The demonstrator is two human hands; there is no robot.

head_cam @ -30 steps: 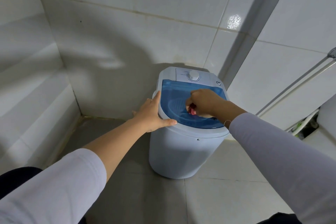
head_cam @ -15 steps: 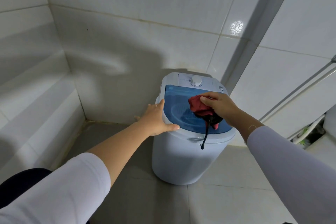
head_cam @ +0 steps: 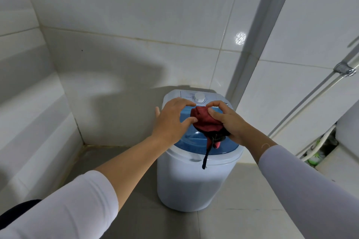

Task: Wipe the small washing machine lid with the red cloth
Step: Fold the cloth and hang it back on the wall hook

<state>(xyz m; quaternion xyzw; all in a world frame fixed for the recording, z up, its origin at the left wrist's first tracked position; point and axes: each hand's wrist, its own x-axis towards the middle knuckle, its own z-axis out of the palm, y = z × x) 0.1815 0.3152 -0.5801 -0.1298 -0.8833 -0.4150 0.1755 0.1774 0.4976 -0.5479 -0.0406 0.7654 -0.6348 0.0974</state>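
Hands meet above a small washing machine (head_cam: pixel 194 180) that stands on the tiled floor (head_cam: pixel 242 225) in a corner of white wall tiles (head_cam: pixel 136 15). The right hand (head_cam: pixel 230 122) grips a bunched red cloth (head_cam: pixel 205 121), thumb and fingers curled round it, and holds it over the blue see-through lid (head_cam: pixel 194 141); whether the cloth touches the lid cannot be told from this angle. A dark cord (head_cam: pixel 206 156) hangs from the cloth's lower end, down past the lid's front edge and over the white rim of the machine. The left hand (head_cam: pixel 172 120) reaches in from the left with its fingers spread and slightly bent, its thumb tip touching the cloth's left side and its forefinger stretched toward the top of the cloth; it is not clamped on anything. Behind the two hands, on the machine's rear panel, sits a white dial (head_cam: pixel 199 97). Both forearms are bare, with pale sleeves (head_cam: pixel 77 205) pushed up toward the elbows. On the right wall a metal pipe (head_cam: pixel 314 101) runs slantwise, held by a bracket, and a white hose (head_cam: pixel 318 144) lies low near the floor at the right edge.
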